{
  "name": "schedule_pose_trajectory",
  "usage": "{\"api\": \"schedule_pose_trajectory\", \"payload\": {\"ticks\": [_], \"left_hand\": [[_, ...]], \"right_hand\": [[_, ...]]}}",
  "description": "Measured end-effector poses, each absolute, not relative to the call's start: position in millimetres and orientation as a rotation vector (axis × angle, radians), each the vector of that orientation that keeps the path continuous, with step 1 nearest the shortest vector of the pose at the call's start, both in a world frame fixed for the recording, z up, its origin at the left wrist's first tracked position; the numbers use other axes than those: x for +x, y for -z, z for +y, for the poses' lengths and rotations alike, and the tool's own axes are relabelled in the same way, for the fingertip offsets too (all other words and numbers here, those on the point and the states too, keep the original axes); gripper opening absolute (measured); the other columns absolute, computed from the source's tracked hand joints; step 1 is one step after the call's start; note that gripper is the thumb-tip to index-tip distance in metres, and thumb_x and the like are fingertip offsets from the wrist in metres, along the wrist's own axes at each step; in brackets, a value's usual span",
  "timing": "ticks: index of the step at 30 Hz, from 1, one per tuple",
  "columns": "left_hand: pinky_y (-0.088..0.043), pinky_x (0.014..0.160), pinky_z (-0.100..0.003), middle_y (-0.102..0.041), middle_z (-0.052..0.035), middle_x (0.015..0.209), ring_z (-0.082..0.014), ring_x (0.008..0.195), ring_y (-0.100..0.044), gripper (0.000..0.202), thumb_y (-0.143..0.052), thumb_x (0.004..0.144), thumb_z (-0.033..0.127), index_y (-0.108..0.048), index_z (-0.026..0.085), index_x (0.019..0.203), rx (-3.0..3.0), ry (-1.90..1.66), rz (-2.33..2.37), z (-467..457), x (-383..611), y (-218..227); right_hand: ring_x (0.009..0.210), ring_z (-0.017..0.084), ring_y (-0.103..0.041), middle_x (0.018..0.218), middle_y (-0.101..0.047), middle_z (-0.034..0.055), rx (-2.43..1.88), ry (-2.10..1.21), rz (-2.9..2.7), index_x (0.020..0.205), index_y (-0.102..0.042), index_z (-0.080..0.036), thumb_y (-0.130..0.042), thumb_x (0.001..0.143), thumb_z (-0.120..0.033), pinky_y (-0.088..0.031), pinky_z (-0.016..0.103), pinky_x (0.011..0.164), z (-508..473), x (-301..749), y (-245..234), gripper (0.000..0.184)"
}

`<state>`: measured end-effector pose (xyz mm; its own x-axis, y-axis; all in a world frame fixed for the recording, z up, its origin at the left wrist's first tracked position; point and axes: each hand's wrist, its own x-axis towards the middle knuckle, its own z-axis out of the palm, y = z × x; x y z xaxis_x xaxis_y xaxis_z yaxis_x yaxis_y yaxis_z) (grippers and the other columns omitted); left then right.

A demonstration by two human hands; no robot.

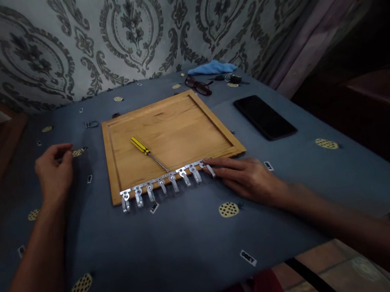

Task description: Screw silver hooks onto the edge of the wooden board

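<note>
Metal hook rail (172, 176) lies lengthwise, left to right, along the near edge of the wooden board (175, 129), stretching leftward from the closer right hand (251, 181), whose fingertips touch its right end; I can't tell if they pinch. Farther off, well apart, the left hand (54, 172) curls, thumb near fingers, anything held hidden from me

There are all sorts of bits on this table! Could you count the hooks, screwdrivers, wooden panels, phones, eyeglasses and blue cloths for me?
Metal hooks: 8
Screwdriver: 1
Wooden panel: 1
Phone: 1
Eyeglasses: 1
Blue cloth: 1
Total: 13
</note>
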<state>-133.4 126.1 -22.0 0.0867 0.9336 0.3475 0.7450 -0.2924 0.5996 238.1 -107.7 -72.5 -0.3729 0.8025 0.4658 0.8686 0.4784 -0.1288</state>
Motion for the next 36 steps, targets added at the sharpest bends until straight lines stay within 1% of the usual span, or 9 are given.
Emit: {"api": "schedule_pose_trajectory", "payload": {"ticks": [5, 7, 10, 13, 15, 18, 25, 31, 36], "left_hand": [[-0.049, 0.089, -0.042, -0.065, 0.0004, 0.096, -0.0238, 0.098, -0.064, 0.018, -0.056, 0.087, 0.028, -0.068, 0.021, 0.098, 2.245, -1.017, 1.660, 111.6, -115.2, 9.8], [-0.052, 0.084, -0.037, -0.068, 0.0005, 0.101, -0.0207, 0.096, -0.065, 0.019, -0.057, 0.091, 0.033, -0.069, 0.023, 0.102, 2.311, -0.956, 1.500, 91.2, -92.1, 4.3], [-0.051, 0.094, -0.041, -0.070, -0.0050, 0.110, -0.0234, 0.105, -0.064, 0.024, -0.058, 0.096, 0.042, -0.069, 0.022, 0.103, 2.516, -0.752, 0.889, 49.3, -48.4, 4.4], [-0.049, 0.097, -0.044, -0.067, -0.0096, 0.118, -0.0278, 0.112, -0.058, 0.042, -0.067, 0.091, 0.054, -0.067, 0.019, 0.113, 2.720, -0.481, 0.648, 13.3, -11.2, 11.0], [-0.048, 0.098, -0.046, -0.065, -0.0111, 0.119, -0.0298, 0.113, -0.056, 0.052, -0.074, 0.084, 0.057, -0.067, 0.016, 0.114, 2.781, -0.379, 0.648, 0.6, 3.9, 14.4], [-0.046, 0.101, -0.048, -0.065, -0.0117, 0.120, -0.0317, 0.115, -0.053, 0.054, -0.075, 0.080, 0.060, -0.068, 0.015, 0.110, 2.813, -0.320, 0.731, -4.2, 13.7, 15.9], [-0.043, 0.101, -0.048, -0.066, -0.0085, 0.112, -0.0306, 0.113, -0.053, 0.047, -0.076, 0.082, 0.056, -0.069, 0.017, 0.108, 2.783, -0.248, 0.828, -5.9, 17.5, 18.0], [-0.045, 0.097, -0.047, -0.066, -0.0072, 0.110, -0.0298, 0.110, -0.054, 0.035, -0.074, 0.087, 0.046, -0.069, 0.018, 0.106, 2.759, -0.289, 0.843, -7.7, 18.4, 20.9], [-0.044, 0.097, -0.046, -0.067, -0.0068, 0.108, -0.0293, 0.109, -0.054, 0.032, -0.075, 0.087, 0.047, -0.070, 0.019, 0.102, 2.770, -0.307, 0.840, -7.1, 20.1, 20.1]], "right_hand": [[0.097, 0.021, -0.078, 0.129, -0.073, 0.0112, -1.393, 0.184, -2.274, 0.117, -0.070, -0.016, -0.049, 0.098, -0.011, -0.066, 0.030, 0.075, -108.4, 237.8, 72.1, 0.029], [0.099, 0.021, -0.078, 0.130, -0.072, 0.0113, -1.392, 0.186, -2.271, 0.117, -0.070, -0.016, -0.050, 0.098, -0.011, -0.066, 0.030, 0.075, -108.1, 237.7, 72.2, 0.029], [0.099, 0.021, -0.078, 0.130, -0.072, 0.0109, -1.374, 0.196, -2.258, 0.118, -0.070, -0.016, -0.050, 0.098, -0.011, -0.065, 0.029, 0.076, -107.6, 237.3, 72.2, 0.028], [0.096, 0.020, -0.078, 0.128, -0.073, 0.0107, -1.357, 0.214, -2.246, 0.119, -0.070, -0.016, -0.050, 0.098, -0.011, -0.065, 0.029, 0.075, -107.5, 237.1, 71.8, 0.029], [0.095, 0.021, -0.079, 0.128, -0.073, 0.0109, -1.364, 0.212, -2.244, 0.120, -0.069, -0.016, -0.050, 0.097, -0.009, -0.066, 0.031, 0.075, -107.8, 237.1, 71.5, 0.030], [0.095, 0.022, -0.079, 0.129, -0.072, 0.0115, -1.368, 0.185, -2.249, 0.123, -0.069, -0.016, -0.051, 0.095, -0.007, -0.066, 0.032, 0.074, -108.2, 237.5, 71.6, 0.034], [0.095, 0.021, -0.079, 0.131, -0.072, 0.0097, -1.389, 0.162, -2.244, 0.125, -0.068, -0.017, -0.051, 0.095, -0.008, -0.065, 0.031, 0.073, -109.1, 238.1, 72.7, 0.035], [0.095, 0.020, -0.079, 0.130, -0.072, 0.0105, -1.362, 0.158, -2.240, 0.122, -0.069, -0.016, -0.049, 0.096, -0.009, -0.065, 0.030, 0.073, -108.6, 238.1, 70.2, 0.034], [0.097, 0.020, -0.078, 0.132, -0.071, 0.0098, -1.389, 0.120, -2.247, 0.126, -0.067, -0.019, -0.049, 0.095, -0.009, -0.065, 0.030, 0.075, -109.1, 238.7, 70.0, 0.037]]}}
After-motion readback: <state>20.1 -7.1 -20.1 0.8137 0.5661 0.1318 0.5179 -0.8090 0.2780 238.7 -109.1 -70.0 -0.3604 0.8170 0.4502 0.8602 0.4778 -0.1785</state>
